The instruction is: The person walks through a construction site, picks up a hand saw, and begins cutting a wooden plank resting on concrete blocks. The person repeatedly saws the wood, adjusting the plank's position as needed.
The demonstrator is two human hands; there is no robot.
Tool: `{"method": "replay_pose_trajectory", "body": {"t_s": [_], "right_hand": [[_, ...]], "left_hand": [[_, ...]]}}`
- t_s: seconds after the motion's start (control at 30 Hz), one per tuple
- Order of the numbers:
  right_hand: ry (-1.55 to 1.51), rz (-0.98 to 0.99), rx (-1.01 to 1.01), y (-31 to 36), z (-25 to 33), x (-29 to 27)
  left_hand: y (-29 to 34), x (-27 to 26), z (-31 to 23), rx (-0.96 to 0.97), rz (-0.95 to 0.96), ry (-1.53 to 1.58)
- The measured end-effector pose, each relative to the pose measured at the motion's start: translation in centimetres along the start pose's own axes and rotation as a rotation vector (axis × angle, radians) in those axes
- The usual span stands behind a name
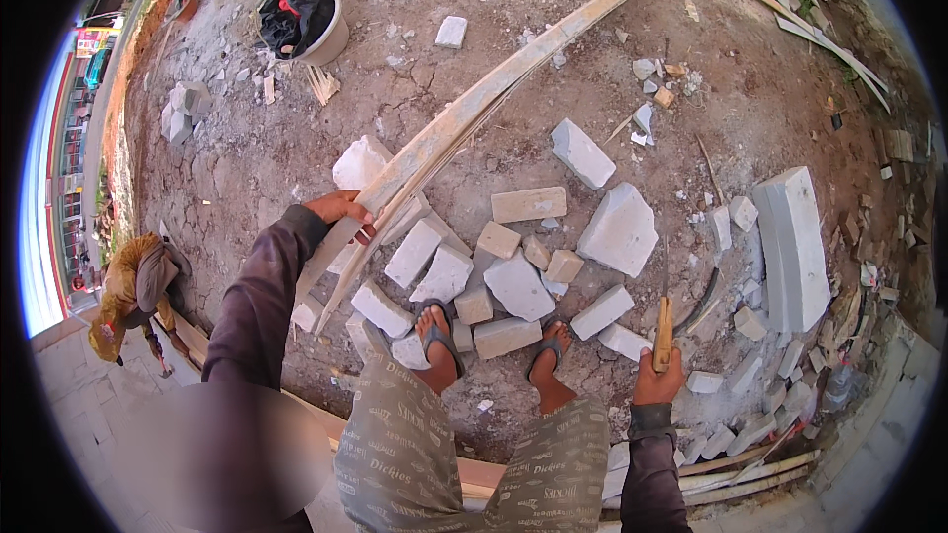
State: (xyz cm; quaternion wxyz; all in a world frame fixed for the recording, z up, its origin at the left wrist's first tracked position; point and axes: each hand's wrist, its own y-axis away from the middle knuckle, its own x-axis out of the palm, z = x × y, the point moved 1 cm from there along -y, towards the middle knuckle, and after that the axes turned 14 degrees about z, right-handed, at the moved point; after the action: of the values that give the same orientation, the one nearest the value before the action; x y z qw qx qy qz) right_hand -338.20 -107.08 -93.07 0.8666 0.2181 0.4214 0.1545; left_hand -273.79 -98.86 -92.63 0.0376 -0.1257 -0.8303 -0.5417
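My left hand [338,207] grips a bundle of long pale wooden slats [474,104] near its lower end; the slats run up and to the right across the dirt. My right hand [660,380] is closed on the wooden handle of a curved blade tool [664,331], which points up and away from me beside the rubble. My sandalled feet [440,336] stand among several broken pale concrete blocks [518,286].
A large upright block [795,242] stands at the right. A bucket with dark cloth [301,20] sits at the far left. Another person [133,301] crouches at the left by a paved edge. More slats [790,0] lie at the top right.
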Motion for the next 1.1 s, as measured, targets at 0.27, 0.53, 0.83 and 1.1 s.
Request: {"method": "replay_pose_trajectory", "body": {"t_s": [0.27,0.53,0.83,1.1], "right_hand": [[0.017,0.244,-0.158,-7.7,1.4,17.3],[-0.713,0.689,-0.017,-2.0,20.4,26.2],[-0.858,0.987,-0.057,-3.6,24.8,19.9],[-0.384,0.415,-0.098,-3.5,20.8,19.1]], "left_hand": [[-1.3,0.6,1.3,0.047,0.151,0.16],[-1.6,6.7,0.3,0.132,0.166,0.354],[-1.5,12.9,-2.8,0.176,0.125,0.256],[-3.7,20.3,-4.3,0.296,-0.014,0.169]]}}
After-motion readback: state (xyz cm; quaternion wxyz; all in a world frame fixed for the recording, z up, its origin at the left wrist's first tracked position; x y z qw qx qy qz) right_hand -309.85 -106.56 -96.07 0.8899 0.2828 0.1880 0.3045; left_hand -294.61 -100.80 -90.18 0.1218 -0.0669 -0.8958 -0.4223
